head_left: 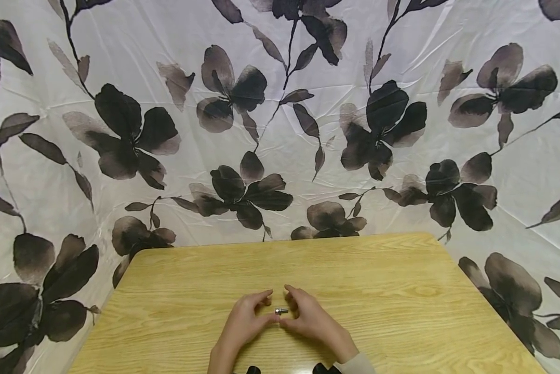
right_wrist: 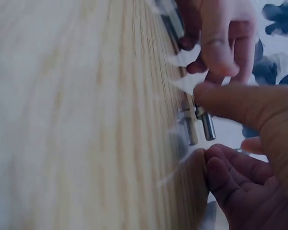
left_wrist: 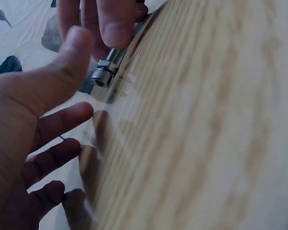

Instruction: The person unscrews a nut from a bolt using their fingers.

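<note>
A small silver socket-head bolt (head_left: 281, 311) lies on the wooden table between the two hands. In the left wrist view a nut (left_wrist: 104, 63) sits on its thread close to the bolt head (left_wrist: 101, 76). My left hand (head_left: 246, 318) is on the head side, thumb and fingers apart in a loose curve. On the shank side, my right hand (head_left: 315, 319) curves the same way, its fingers spread around the bolt. Both thumb tips come close together just in front of the bolt. The right thumb (right_wrist: 230, 101) partly covers the bolt (right_wrist: 208, 127) in the right wrist view.
The light wood-grain table (head_left: 177, 296) has rounded far corners and a glossy top. Behind and beside it hangs a white cloth (head_left: 303, 156) with dark flowers. Two black objects (head_left: 254, 370) show at the bottom edge, near a pale sleeve (head_left: 357, 364) on the right wrist.
</note>
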`<act>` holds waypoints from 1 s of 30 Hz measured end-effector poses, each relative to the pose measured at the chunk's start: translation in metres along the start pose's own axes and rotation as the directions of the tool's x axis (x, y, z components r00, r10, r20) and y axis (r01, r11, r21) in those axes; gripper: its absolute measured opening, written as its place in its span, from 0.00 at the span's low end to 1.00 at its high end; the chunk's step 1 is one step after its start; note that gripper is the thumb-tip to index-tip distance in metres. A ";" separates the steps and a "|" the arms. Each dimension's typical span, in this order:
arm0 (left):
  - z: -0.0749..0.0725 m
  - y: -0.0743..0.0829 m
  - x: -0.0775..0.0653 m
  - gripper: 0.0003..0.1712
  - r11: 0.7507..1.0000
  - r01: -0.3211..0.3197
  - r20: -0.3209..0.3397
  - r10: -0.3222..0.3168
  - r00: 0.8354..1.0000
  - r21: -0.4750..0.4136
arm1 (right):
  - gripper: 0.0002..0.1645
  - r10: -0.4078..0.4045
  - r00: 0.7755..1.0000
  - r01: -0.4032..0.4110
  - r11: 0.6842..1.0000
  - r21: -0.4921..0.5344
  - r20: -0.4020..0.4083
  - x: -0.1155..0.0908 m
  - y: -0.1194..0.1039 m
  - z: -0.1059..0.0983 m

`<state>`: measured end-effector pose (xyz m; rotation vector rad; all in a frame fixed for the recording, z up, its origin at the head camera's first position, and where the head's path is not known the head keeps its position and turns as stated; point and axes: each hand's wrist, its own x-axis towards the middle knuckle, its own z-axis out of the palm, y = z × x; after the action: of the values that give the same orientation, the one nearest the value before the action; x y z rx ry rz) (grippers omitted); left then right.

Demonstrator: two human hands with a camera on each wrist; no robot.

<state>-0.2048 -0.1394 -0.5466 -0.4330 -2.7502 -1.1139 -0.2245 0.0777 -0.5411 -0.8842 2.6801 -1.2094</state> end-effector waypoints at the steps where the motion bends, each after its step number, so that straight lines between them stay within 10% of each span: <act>1: 0.001 0.000 0.000 0.37 1.000 -0.004 0.002 0.004 1.000 0.006 | 0.48 0.000 1.000 0.000 1.000 -0.006 -0.003 0.000 0.000 0.001; 18: 0.006 -0.001 0.001 0.17 0.998 -0.031 -0.017 0.030 0.999 -0.047 | 0.07 0.015 0.998 -0.014 1.000 0.022 -0.057 0.000 0.000 0.004; 30: 0.005 -0.001 -0.002 0.12 0.989 0.000 0.039 0.006 0.999 -0.150 | 0.04 0.002 0.999 0.002 0.997 0.081 -0.048 -0.002 -0.002 0.003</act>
<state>-0.2029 -0.1372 -0.5510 -0.4815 -2.7081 -1.3311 -0.2212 0.0759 -0.5422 -0.8548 2.6457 -1.3453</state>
